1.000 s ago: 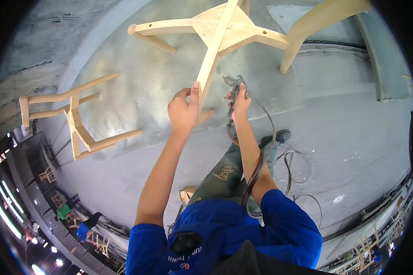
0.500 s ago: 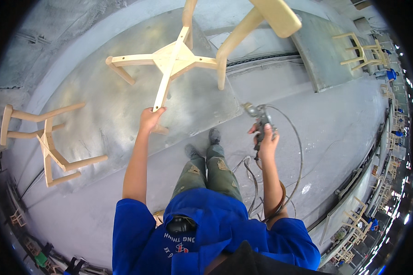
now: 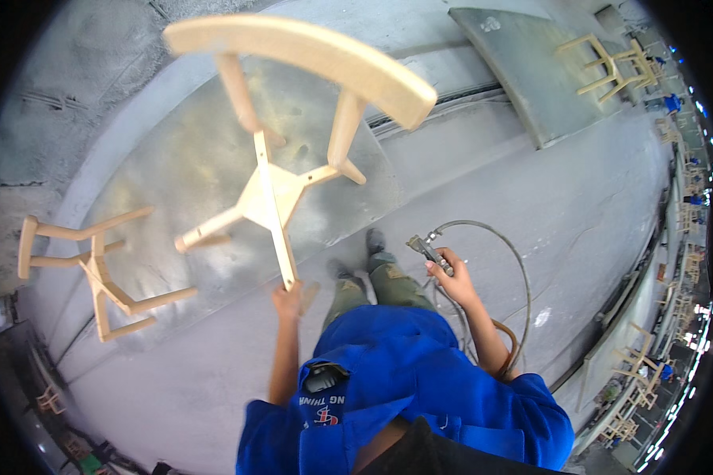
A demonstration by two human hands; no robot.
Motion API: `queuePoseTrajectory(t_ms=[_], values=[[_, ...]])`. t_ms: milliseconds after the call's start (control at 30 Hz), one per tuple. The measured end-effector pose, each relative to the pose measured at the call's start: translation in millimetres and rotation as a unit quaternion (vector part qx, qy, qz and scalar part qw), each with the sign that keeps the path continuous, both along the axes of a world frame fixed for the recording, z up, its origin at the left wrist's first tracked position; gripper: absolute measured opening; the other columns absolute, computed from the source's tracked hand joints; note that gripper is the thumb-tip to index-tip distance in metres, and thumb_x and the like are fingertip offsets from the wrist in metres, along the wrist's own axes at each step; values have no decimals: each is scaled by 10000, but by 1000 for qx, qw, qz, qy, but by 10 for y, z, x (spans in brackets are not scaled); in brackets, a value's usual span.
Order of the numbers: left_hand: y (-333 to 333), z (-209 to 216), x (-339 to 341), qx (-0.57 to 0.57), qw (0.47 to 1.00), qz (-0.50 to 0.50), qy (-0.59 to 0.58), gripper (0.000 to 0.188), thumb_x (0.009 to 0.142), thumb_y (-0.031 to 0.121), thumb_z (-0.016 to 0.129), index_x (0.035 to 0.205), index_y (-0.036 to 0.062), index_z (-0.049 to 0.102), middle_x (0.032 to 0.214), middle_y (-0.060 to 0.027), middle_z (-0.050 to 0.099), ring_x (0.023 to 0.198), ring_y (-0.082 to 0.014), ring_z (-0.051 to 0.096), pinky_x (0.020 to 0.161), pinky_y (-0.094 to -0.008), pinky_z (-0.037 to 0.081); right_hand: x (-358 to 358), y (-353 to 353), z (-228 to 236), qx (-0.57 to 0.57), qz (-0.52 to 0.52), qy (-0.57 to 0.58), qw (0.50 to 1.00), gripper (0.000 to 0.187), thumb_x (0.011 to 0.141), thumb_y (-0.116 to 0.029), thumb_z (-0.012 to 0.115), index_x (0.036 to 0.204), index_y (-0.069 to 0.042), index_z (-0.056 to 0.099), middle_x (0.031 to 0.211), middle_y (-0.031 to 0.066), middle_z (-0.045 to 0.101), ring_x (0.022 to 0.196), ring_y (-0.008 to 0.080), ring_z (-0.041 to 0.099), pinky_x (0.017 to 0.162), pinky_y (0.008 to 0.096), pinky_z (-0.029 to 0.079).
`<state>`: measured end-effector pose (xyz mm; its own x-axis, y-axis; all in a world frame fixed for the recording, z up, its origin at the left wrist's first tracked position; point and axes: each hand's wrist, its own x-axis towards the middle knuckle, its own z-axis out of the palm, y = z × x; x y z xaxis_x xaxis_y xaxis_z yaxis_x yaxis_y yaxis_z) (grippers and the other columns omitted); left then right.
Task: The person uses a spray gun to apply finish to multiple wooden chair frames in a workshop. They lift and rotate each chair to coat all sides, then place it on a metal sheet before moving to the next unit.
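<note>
My left hand point(image 3: 287, 302) is closed around the near end of a pale wooden chair frame point(image 3: 273, 194). The frame has a crossed seat support and a broad curved backrest point(image 3: 309, 49), which faces the upper part of the view. My right hand point(image 3: 454, 281) grips a spray gun point(image 3: 429, 255) with its nozzle end pointing up and left, toward the chair frame. From the gun a dark hose point(image 3: 523, 273) loops out to the right and back down past my forearm. The gun's trigger is hidden by my fingers.
A second bare chair frame point(image 3: 99, 277) stands at the left, by a dull metal sheet point(image 3: 154, 261) beneath the held frame. Another metal panel point(image 3: 531, 95) at the upper right has a chair frame point(image 3: 610, 67) at its far end. Several more frames and people line the right rim.
The chair frame has come nearer to me and turned, bringing its whole backrest into view. My left hand moved down and right with it. The spray gun is lower and now tilts left.
</note>
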<state>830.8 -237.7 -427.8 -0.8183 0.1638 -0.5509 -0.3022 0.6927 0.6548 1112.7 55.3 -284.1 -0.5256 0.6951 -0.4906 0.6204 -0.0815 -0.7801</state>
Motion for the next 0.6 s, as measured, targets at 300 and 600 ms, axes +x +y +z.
queuePoseTrajectory(t_ms=[300,600], values=[[-107,213,754,56,962,251,-93,281,812,193,747,938,-50,686,799,-58,651,689,-156,604,615,-342,495,-401,657,-87,-32,-27,175,984,568,1031,-504,512,1250,16,579,839,31,656,822,103,602,683,272,485],[2280,-25,-377,235,909,294,-179,387,864,249,796,1101,-5,627,971,-72,641,874,-175,632,744,-333,513,-1416,1799,838,16,-22,256,966,860,996,-739,220,1183,6,606,862,53,655,693,100,571,498,227,380]])
